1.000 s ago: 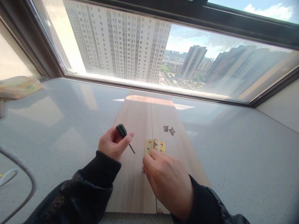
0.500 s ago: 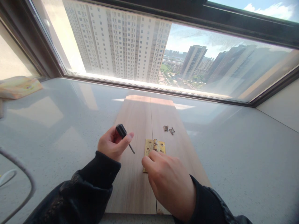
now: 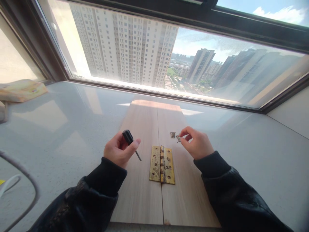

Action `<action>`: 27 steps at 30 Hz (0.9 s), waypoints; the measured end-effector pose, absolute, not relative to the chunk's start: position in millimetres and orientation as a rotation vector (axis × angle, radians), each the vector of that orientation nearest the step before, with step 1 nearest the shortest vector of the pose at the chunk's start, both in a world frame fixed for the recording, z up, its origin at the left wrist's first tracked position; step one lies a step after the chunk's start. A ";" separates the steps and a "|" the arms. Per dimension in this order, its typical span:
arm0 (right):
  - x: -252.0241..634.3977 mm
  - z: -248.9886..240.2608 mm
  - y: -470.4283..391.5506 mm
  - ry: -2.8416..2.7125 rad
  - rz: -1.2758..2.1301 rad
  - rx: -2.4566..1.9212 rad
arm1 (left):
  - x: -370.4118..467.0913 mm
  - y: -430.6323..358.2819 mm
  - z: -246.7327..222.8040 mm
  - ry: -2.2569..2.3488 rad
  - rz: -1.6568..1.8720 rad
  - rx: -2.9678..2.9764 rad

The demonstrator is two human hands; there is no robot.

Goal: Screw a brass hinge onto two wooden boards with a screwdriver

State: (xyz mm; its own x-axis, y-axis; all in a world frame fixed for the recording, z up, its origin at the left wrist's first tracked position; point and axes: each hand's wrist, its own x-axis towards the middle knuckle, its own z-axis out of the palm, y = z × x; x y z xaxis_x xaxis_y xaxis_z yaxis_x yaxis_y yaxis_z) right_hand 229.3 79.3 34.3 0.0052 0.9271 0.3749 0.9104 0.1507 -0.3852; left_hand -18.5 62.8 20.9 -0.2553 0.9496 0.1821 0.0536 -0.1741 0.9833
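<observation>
My left hand is closed around a small screwdriver with a black handle, its thin shaft angled down to the right over the left wooden board. A worn brass butt hinge lies opened flat across the seam with the right wooden board; its screw holes show. Beyond the hinge, my right hand pinches a screw between thumb and fingers at a small pile. Several other screws lie just left of my fingertips.
The boards rest on a speckled white sill below a large window with a dark frame. A grey cable and a white cord curve along the left. A yellowish packet sits at the far left.
My right hand has moved from the hinge up and right to the screws, leaving the whole hinge uncovered. My left hand still holds the screwdriver in nearly the same place.
</observation>
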 end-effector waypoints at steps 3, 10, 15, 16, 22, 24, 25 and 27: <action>235.2 18.7 85.7 -1.720 -0.114 -1.715 | -18.6 63.5 20.0 1.340 1.531 1.227; 240.4 -1.3 93.5 -1.387 0.068 -1.744 | -18.4 63.2 20.4 1.335 1.526 1.230; 246.8 -4.5 97.0 -1.332 0.128 -1.771 | -17.5 64.3 18.5 1.302 1.539 1.213; 247.8 -5.2 97.5 -1.327 0.125 -1.775 | -17.4 64.5 18.5 1.303 1.536 1.218; 253.1 -10.5 100.9 -1.249 0.082 -1.807 | -19.6 64.7 15.5 1.357 1.480 1.293; 253.7 -11.5 101.5 -1.239 0.094 -1.814 | -21.1 63.0 14.4 1.398 1.438 1.419; 253.8 -11.9 101.7 -1.236 0.102 -1.814 | -21.6 61.4 15.5 1.397 1.423 1.546; 253.9 -12.5 102.1 -1.230 0.114 -1.812 | -21.7 56.2 23.1 1.317 1.428 1.905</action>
State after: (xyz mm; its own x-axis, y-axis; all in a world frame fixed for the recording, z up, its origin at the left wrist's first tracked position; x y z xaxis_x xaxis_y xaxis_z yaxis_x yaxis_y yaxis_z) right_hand 253.9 102.1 -12.5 0.4981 0.7755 0.3879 0.6912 -0.0850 -0.7177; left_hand -21.7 56.2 23.1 0.0251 0.8628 0.5050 0.4335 -0.4646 0.7722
